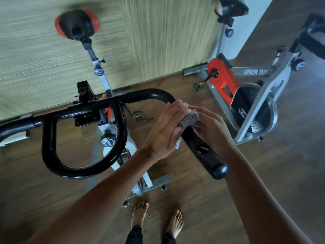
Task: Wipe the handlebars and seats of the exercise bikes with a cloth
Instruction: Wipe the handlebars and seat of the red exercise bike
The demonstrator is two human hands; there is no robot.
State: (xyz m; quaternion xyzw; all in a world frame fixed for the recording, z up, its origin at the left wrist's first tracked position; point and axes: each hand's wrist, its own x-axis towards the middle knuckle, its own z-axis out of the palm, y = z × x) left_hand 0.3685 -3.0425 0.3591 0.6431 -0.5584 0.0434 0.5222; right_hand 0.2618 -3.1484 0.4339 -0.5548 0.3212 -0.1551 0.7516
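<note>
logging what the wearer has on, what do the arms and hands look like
The left arm and right arm are bare, no sleeve in view. The left hand and right hand wear no gloves; no watch, bracelet or ring shows.

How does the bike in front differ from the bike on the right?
The front bike has the left hand and right hand holding a cloth on its handlebar; the right bike is untouched. The front bike's seat is fully visible; the right bike's seat is cut by the top edge. Both have pale metal frames.
</note>
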